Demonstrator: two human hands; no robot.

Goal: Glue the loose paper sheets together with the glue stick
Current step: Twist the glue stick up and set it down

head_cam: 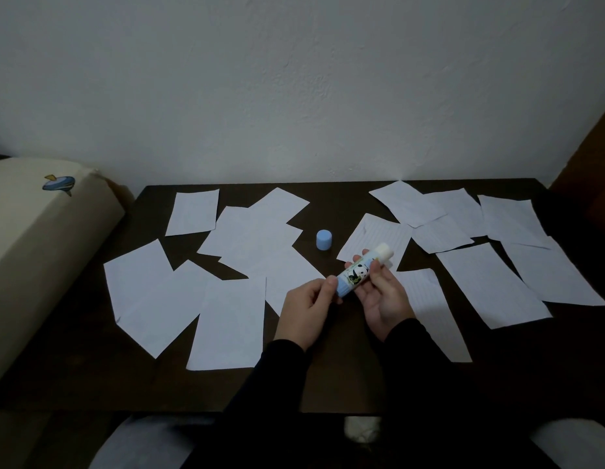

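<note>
White paper sheets (231, 321) lie scattered over the dark table (328, 384), some overlapping, none visibly joined yet. Only 1 view, from the head, shows this. Above the table's middle the glue stick (360, 270) is held tilted, its pale glue end exposed and pointing up to the right. The right hand (383, 299) curls around the barrel, while the left hand (309, 306) pinches the blue base, probably twisting glue out. Its blue cap (324, 239) stands apart on bare wood. Preparation seems the step in hand; next comes picking 1 sheet and rubbing glue along an edge.
</note>
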